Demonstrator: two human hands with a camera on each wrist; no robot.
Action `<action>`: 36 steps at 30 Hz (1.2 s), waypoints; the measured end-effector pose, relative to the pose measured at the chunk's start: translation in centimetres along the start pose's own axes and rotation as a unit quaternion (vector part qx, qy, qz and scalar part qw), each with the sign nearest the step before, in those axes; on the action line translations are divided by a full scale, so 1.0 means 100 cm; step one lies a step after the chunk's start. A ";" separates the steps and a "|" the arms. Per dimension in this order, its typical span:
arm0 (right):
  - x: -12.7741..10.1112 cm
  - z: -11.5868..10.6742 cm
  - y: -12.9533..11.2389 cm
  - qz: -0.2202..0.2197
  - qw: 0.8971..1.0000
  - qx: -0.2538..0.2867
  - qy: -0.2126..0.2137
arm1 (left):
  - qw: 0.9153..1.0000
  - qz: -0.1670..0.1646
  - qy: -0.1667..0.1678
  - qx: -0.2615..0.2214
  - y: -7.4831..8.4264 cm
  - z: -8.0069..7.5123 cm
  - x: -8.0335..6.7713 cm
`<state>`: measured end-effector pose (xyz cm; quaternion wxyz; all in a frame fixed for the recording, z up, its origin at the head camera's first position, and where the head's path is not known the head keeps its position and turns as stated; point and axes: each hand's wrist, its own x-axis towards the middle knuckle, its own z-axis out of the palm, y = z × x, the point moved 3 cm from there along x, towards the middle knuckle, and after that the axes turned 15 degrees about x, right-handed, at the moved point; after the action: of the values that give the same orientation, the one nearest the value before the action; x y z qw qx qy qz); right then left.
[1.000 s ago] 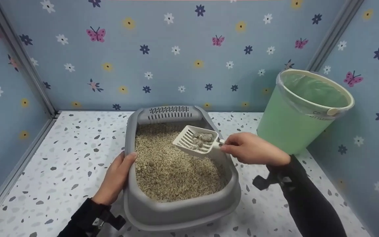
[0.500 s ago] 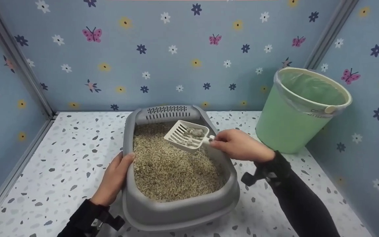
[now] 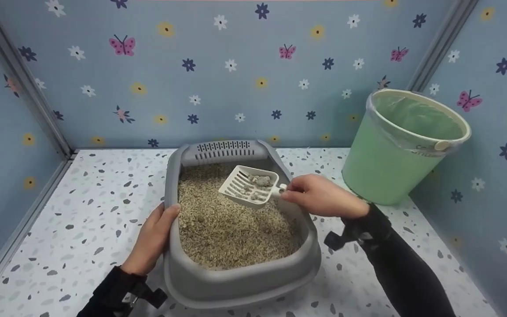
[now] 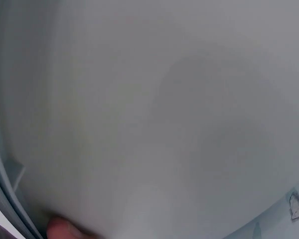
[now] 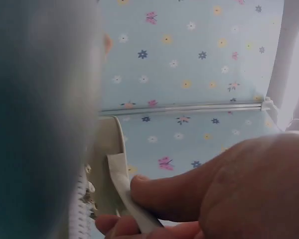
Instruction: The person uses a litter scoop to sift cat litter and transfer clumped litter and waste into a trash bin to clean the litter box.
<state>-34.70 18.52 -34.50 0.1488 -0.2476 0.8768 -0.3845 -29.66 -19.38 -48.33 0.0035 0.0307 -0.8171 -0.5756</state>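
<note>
Pinching the white scoop point(image 3: 250, 187) by its handle, my right hand point(image 3: 321, 196) holds it level above the litter, grey clumps point(image 3: 260, 180) in its slotted bowl. My left hand point(image 3: 154, 237) curls over the left rim of the grey litter box point(image 3: 240, 281), thumb on top. Speckled floor lies open on both sides; the green bin point(image 3: 394, 154) stands well apart to the right. The right wrist view shows my thumb point(image 5: 164, 196) pressed on the handle; the left wrist view shows only blurred grey plastic.
</note>
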 end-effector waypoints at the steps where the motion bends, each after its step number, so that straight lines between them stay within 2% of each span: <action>1: -0.001 -0.001 0.000 0.003 1.000 -0.002 0.001 | 1.000 0.000 -0.002 -0.004 0.000 0.000 0.000; 9: -0.016 -0.020 0.003 0.024 1.000 0.005 0.013 | 1.000 -0.004 0.002 0.016 -0.001 -0.003 0.000; 17: -0.026 -0.047 -0.001 0.036 0.998 0.006 0.051 | 0.999 -0.011 0.000 0.030 -0.003 -0.003 0.000; 20: -0.033 -0.067 0.001 0.043 0.997 0.005 0.071 | 1.000 -0.009 -0.002 0.030 -0.002 -0.003 0.000; 27: -0.046 -0.127 0.014 0.092 0.986 0.078 0.117 | 1.000 -0.005 -0.003 0.022 -0.003 -0.002 0.000; 36: -0.057 -0.213 0.037 0.151 0.964 0.066 0.208 | 1.000 -0.002 0.002 0.028 -0.003 -0.002 0.001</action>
<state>-40.76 36.54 -22.82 0.0356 -0.0167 0.8885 -0.4573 -29.74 -19.71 -48.50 0.0032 0.0336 -0.8326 -0.5528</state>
